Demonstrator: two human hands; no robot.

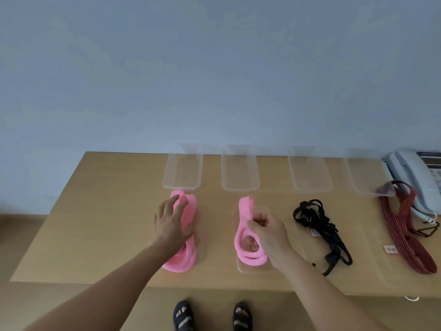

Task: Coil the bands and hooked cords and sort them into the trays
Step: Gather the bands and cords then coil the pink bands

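Note:
Two pink bands lie on the wooden table (100, 211). My left hand (170, 223) rests flat on the left pink band (186, 256), fingers spread. My right hand (267, 229) pinches the right pink band (245, 209), which loops around my fingers. A black hooked cord (317, 225) lies bunched to the right, and a dark red hooked cord (403, 235) stretches along the far right. Several clear plastic trays stand in a row at the back: the leftmost tray (182, 172), then another tray (239, 172), the third tray (310, 175) and the rightmost tray (365, 175).
A white desk telephone (415, 173) sits at the back right corner, its cord beside the red cord. Clear flat lids lie under the bands. The table's front edge runs just above my feet (212, 315). A blue-grey wall stands behind the table.

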